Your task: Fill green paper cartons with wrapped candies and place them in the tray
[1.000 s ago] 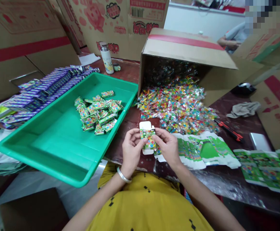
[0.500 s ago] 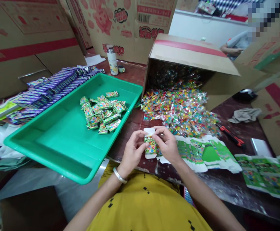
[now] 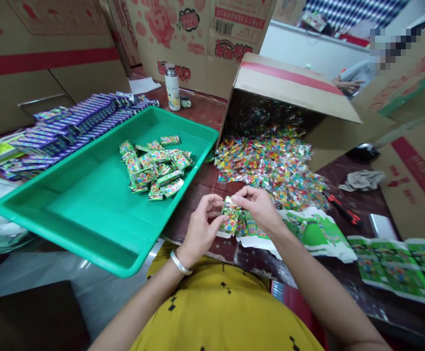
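Observation:
Between my two hands is a small green printed candy box [image 3: 230, 218], held upright near the table's front edge. My left hand [image 3: 204, 225] grips its left side, thumb across the front. At its top, my right hand [image 3: 257, 207] pinches the flap with thumb and fingers. Flat green cartons [image 3: 317, 234] lie in an overlapping row by my right wrist. Beyond my hands spreads a heap of clear-wrapped colourful candies [image 3: 267, 163], spilling from a cardboard box [image 3: 289, 78] on its side. To the left, a green tray [image 3: 84, 214] holds a pile of filled-looking small boxes [image 3: 156, 168].
Rows of purple packets [image 3: 81, 122] line the tray's far left side. A white flask [image 3: 172, 87] stands at the back. At right lie a red-and-black cutter [image 3: 343, 208], a grey cloth [image 3: 361, 180] and more green cartons [image 3: 395, 265]. A person's hand [image 3: 348, 86] shows behind the box.
My right fingers have brought the white top flap of the candy box down, so less white shows. My left hand keeps its hold. The view has shifted slightly.

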